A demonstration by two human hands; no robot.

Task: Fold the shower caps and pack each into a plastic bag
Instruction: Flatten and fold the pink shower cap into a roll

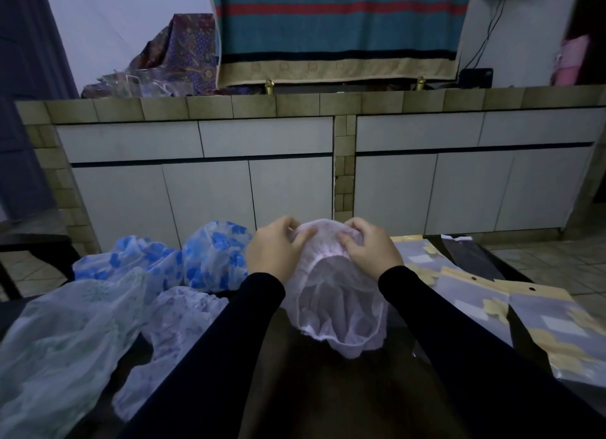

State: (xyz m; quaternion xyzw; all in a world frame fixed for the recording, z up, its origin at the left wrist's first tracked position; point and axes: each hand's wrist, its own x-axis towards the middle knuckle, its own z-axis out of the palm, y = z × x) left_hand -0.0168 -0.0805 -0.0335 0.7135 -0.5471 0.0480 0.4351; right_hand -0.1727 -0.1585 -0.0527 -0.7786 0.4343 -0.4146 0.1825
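Both hands are raised over the dark tabletop [328, 389] and grip the same thing: a thin, translucent pale pink plastic shower cap [334, 294] with a gathered elastic rim. The left hand [278, 245] has its fingers curled round the bunched upper left part of the cap, and the right hand [367, 243] pinches the upper right part just beside it, so the two hands are near each other with only a fold of pink film between them. The cap hangs down from this grip with its open mouth turned toward the person, and nothing lies inside it; its lower rim droops close to the tabletop, though whether it touches cannot be told. Black sleeves [459, 340] cover both arms. To the left lie more caps in a loose heap: a white plastic cap with bright blue flowers [213, 258], a pale lilac-patterned cap [177, 324] nearer the person, and a pale green translucent cap [55, 340] at the near left edge. To the right lie flat clear plastic bags with yellow card headers [492, 294], overlapping one another; whether any of them holds a cap cannot be made out
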